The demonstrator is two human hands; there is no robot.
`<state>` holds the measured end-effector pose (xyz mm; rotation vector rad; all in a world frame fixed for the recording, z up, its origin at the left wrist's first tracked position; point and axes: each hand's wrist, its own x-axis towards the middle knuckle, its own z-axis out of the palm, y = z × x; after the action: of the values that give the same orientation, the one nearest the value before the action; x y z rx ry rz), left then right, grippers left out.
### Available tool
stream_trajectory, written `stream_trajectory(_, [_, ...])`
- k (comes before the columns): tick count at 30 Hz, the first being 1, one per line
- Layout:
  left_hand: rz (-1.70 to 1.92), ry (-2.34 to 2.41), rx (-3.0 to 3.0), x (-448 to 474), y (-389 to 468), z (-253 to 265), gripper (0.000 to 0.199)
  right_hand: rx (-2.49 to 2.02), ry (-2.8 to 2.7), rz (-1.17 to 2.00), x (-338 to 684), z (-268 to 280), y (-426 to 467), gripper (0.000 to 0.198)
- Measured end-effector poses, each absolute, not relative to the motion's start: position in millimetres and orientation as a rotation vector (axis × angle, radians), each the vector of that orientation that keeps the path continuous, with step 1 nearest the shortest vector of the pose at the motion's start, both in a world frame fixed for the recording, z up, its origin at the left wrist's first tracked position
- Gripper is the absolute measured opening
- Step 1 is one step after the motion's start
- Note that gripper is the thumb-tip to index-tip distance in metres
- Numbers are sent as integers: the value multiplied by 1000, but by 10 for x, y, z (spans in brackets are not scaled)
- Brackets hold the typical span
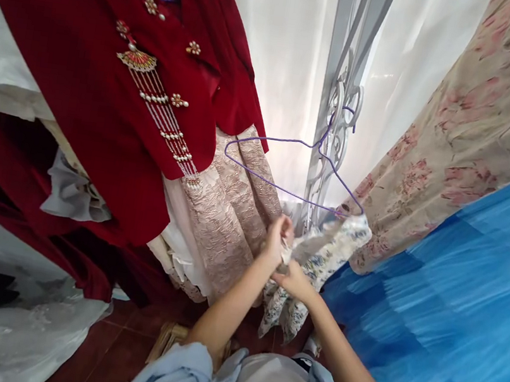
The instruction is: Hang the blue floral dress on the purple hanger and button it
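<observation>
A white garment with a small blue floral print (329,253) hangs by one shoulder from the right end of a thin purple hanger (264,176). The hanger's left end is bare. My left hand (279,236) is raised with its fingers curled closed on the loose upper part of this garment. Just below and to the right, my right hand (292,279) grips the same cloth, its fingertips partly hidden behind my left wrist. Both hands are close together under the hanger, slightly blurred.
The hanger hooks onto a white metal scrollwork stand (340,101) before white curtains (281,48). To the left hang a red jacket (153,105) with beaded ornaments and a pink brocade skirt (227,212). On the right are a floral dress (432,160) and blue ruffled fabric (450,297).
</observation>
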<state>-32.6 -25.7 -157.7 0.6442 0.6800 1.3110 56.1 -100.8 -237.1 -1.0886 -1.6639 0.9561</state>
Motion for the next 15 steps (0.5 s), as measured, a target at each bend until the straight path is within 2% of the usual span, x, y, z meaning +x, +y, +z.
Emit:
stream_trajectory(3, [996,574,1178,-176,-592,-1780,45,-1074,-1839,1219,819,-2087,-1121,20])
stream_trajectory(8, [288,464,1413,-472,-944,-2137,57,-1132,-2074,1473,1624,-1569,-1499,27])
stream_trajectory(11, [161,578,1491,-621,-1008,-2395,46,-1271,-1926,1249,2123,-1240,-1550,30])
stream_trajectory(15, [432,816,1694,-847,-833,-2311,28,-1430,-1538,773,2693,-913,-1245,28])
